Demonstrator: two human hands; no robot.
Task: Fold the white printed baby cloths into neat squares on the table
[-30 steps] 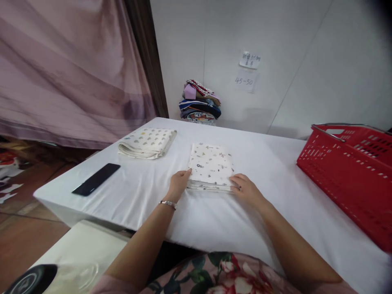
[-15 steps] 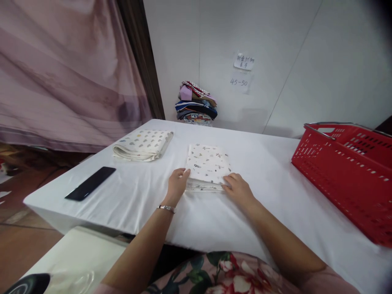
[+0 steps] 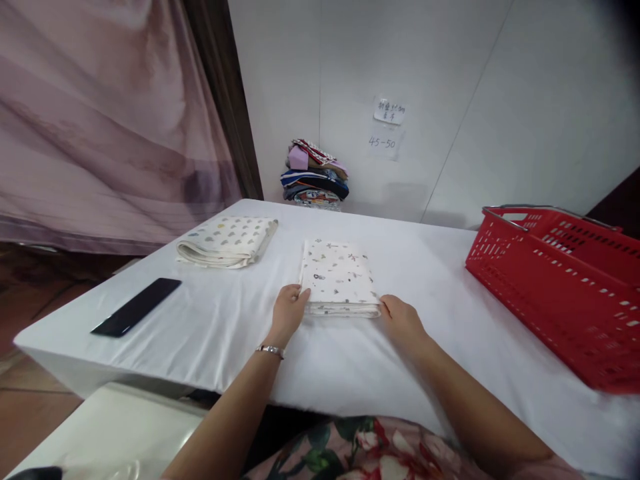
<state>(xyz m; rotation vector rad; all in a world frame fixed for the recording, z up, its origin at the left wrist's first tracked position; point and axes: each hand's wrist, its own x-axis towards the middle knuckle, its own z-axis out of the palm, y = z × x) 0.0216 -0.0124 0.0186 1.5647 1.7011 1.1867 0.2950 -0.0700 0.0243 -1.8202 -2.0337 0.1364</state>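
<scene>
A folded white cloth with a small scattered print lies flat in front of me, its layered edge facing my body. My left hand pinches its near left corner, thumb on top. At the near right corner, my right hand grips the layers between thumb and fingers; the fingertips are partly hidden. Farther left rests a second folded cloth, cream with a grey heart-like print and one yellow mark; neither hand touches it.
A white-covered table carries both cloths. A black phone-like slab lies at the left, and a red plastic basket stands at the right. Behind the table rises a stack of folded fabrics against the wall. A pale stool-like surface sits lower left.
My right hand shifted from on top of the near right corner out to its edge. The cloth's top layer now lies more squarely over those beneath. The view swung slightly right.
</scene>
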